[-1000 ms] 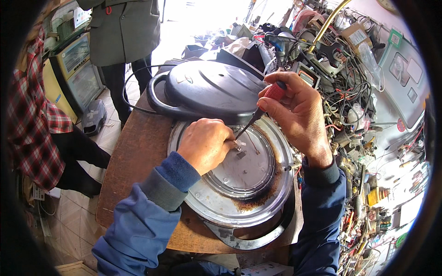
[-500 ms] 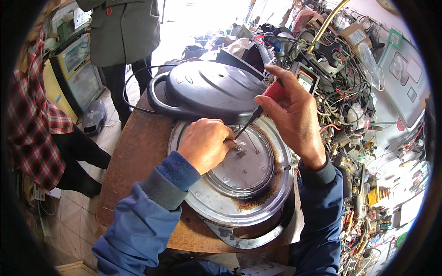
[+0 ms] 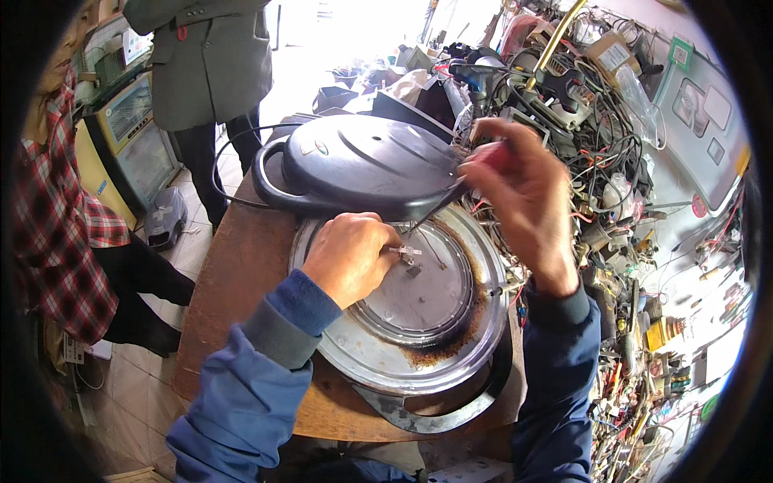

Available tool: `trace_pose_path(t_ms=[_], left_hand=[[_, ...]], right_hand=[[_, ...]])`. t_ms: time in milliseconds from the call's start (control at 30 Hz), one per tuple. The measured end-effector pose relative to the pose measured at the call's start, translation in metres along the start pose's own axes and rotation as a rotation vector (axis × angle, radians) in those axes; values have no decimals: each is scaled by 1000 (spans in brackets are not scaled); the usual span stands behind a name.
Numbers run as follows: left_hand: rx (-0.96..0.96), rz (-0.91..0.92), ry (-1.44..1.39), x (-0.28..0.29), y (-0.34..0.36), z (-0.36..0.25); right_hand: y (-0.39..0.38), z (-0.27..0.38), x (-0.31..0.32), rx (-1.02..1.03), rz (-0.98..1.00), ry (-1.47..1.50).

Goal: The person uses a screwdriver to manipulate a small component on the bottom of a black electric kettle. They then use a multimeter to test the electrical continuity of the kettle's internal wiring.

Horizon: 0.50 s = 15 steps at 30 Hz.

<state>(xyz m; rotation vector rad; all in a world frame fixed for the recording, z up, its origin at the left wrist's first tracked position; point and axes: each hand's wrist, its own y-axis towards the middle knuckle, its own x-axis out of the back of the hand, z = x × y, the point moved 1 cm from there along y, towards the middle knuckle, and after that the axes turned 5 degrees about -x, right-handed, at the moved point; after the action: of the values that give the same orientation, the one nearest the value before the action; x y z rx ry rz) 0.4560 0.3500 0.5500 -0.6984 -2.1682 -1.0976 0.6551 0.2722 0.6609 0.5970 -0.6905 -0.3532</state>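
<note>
My left hand (image 3: 352,256) is closed, pinching a small metal terminal piece (image 3: 409,254) between thumb and fingers, just above a round metal plate (image 3: 386,374). My right hand (image 3: 527,201) is raised to the right, slightly blurred, with its fingers around the red handle of a screwdriver (image 3: 493,158). The screwdriver's dark shaft slants down toward the left hand, its tip a little above the terminal piece. The plate has a raised inner ring, a brown scorched band and thin wires near its middle. It lies in a dark base with a loop handle (image 3: 439,423).
A black domed cover (image 3: 370,161) with a loop handle rests behind the plate on the wooden table (image 3: 241,282). Tangled cables (image 3: 600,129) and parts pile up on the right. Two people stand at left, one in a checked shirt (image 3: 60,233), another in a grey coat (image 3: 211,68).
The screwdriver tip has lifted from the terminal piece, and my right hand has turned and shifted slightly. My left hand has moved a little left and still pinches the piece.
</note>
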Motion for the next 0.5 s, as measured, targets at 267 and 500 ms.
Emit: trace_pose_path(t_ms=[267,500], left_hand=[[57,-58,-23,6,-1,2],[13,1,60,5,-1,-5]], right_hand=[[-31,20,38,29,-504,211],[-29,27,38,3,-463,272]])
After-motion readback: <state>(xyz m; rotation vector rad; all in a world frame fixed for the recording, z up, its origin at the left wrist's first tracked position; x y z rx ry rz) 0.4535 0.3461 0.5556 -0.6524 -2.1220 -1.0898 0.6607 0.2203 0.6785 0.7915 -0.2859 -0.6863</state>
